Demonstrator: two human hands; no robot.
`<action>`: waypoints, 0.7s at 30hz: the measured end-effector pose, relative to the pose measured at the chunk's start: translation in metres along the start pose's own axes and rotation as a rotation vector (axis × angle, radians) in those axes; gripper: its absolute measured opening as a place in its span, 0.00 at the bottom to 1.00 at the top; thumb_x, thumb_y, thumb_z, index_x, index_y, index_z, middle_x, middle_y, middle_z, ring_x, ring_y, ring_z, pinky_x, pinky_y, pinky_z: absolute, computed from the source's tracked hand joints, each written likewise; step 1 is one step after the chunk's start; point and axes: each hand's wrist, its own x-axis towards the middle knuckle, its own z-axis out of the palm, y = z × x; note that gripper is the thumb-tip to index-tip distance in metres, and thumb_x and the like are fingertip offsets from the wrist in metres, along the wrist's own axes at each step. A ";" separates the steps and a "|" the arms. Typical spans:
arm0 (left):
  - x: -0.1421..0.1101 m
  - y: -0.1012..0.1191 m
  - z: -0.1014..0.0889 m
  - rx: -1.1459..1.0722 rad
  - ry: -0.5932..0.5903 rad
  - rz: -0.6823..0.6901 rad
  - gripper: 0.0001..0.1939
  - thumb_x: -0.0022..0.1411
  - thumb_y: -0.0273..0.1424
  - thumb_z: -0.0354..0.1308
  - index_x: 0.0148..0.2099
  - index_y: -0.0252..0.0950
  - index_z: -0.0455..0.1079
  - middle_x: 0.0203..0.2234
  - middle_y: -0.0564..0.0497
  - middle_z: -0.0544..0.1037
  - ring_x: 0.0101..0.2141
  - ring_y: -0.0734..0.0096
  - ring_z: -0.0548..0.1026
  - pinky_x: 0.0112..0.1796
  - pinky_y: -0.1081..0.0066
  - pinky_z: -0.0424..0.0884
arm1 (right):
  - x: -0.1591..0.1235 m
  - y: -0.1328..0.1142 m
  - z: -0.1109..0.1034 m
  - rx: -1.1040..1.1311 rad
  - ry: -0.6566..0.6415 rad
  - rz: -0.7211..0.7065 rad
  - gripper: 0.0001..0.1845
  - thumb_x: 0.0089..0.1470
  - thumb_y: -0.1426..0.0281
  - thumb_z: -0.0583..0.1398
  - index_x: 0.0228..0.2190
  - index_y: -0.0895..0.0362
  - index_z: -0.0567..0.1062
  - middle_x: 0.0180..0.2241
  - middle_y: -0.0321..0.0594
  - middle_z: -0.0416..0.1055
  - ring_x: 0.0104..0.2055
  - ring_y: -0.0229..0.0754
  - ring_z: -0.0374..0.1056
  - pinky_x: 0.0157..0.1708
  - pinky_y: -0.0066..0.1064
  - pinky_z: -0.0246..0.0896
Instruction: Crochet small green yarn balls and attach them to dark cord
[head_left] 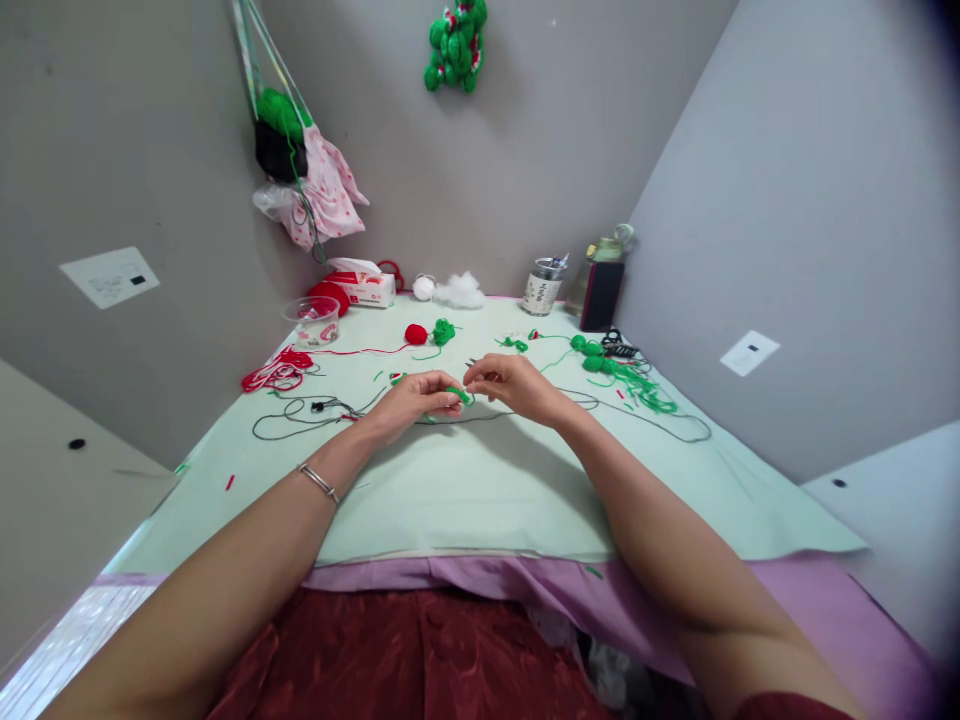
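My left hand (415,400) and my right hand (510,385) meet over the middle of a pale green mat (465,490). The left fingers pinch a small green crochet piece (459,395). The right fingers are curled in a pinch right beside it, seemingly around a thin crochet hook, too small to make out well. A silver bangle (319,483) sits on my left wrist. A green strand runs from the piece across the mat.
A red yarn ball (415,334) and green yarn (444,331) lie behind my hands. Red yarn tangle (276,372), plastic cup (313,320), tissue box (364,287) at left. Green crochet balls (592,355), tin (541,287), bottle (601,285) at right. Dark cord (300,412) loops across.
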 end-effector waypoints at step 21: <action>0.001 -0.003 0.003 0.082 0.109 0.006 0.15 0.50 0.32 0.68 0.32 0.36 0.63 0.29 0.52 0.78 0.40 0.63 0.80 0.46 0.62 0.71 | -0.001 -0.035 -0.008 0.822 0.211 0.023 0.18 0.54 0.54 0.64 0.32 0.54 0.67 0.25 0.32 0.70 0.30 0.39 0.74 0.36 0.32 0.71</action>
